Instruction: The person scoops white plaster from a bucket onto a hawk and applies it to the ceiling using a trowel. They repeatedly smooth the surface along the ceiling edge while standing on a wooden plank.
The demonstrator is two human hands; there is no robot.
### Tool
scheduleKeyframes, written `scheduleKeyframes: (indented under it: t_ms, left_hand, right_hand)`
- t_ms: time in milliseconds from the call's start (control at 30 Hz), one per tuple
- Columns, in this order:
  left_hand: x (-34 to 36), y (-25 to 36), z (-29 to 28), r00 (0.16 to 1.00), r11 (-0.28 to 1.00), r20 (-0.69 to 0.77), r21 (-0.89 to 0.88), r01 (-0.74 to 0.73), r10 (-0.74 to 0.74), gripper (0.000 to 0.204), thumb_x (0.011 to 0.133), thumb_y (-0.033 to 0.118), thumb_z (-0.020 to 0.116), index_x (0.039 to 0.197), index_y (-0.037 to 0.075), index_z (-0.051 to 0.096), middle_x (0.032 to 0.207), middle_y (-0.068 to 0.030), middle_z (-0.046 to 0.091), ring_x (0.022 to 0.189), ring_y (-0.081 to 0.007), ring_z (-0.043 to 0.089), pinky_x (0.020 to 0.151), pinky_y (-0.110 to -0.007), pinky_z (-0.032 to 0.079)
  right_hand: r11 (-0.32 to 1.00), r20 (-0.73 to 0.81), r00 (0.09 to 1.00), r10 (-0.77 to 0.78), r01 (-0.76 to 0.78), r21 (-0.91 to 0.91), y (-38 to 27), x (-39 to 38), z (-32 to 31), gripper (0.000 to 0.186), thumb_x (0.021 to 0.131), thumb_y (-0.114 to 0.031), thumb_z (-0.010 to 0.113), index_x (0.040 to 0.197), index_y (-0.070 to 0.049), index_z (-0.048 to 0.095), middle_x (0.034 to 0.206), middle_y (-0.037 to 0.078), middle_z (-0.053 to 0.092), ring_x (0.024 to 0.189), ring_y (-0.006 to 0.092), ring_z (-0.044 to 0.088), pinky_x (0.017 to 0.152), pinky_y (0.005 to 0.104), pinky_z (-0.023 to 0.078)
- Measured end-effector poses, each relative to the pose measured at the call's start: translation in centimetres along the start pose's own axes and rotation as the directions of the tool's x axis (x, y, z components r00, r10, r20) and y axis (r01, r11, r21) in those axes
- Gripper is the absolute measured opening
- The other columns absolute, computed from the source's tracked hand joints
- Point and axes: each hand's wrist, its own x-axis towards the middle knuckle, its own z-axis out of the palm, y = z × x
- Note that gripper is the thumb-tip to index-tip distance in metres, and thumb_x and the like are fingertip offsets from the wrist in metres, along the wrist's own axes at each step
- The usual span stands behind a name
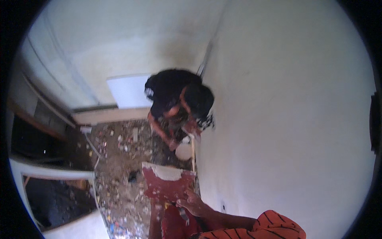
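The right hand (195, 204) is at the near edge of a red board (167, 190); whether it clamps on, I cannot tell; the left hand is hidden. Beyond the board, a co-worker (173, 89) bends low.

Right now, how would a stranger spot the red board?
Start at the big right wall. Left of it, below the person in black, the red board meets the right hand. A pale band marks its far edge, unlike the red surface below.
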Motion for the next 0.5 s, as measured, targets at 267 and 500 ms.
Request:
scheduleKeyframes:
  t_ms: [267, 500]
  left_hand:
    - [-2.7, 5.3, 8.8, 0.921, 0.983, 0.347, 0.113, 0.148, -0.178, 0.068, 0.082, 0.049, 0.050, 0.133, 0.009, 0.030, 0.128, -0.0120, 0.040, 0.114, -0.0303, 0.044, 0.094, -0.049, 0.039]
    - [-3.4, 11.6, 13.8, 0.749, 0.936, 0.565, 0.261, 0.236, -0.347, 0.066, 0.081, 0.045, 0.051, 0.133, 0.009, 0.030, 0.128, -0.0125, 0.040, 0.113, -0.0308, 0.045, 0.092, -0.049, 0.040]
  right_hand:
    - [0.946, -0.245, 0.948, -0.204, 0.126, -0.300, -8.8, -7.1, 1.7, 0.040, 0.087, -0.019, 0.056, 0.119, -0.002, 0.039, 0.103, 0.006, 0.054, 0.092, 0.0145, 0.052, 0.083, 0.0299, 0.042]
    - [0.971, -0.402, 0.887, -0.227, 0.236, -0.030, -12.6, -8.5, 8.4, 0.049, 0.089, -0.023, 0.054, 0.128, 0.000, 0.034, 0.118, 0.011, 0.051, 0.109, 0.0194, 0.047, 0.095, 0.0353, 0.036]
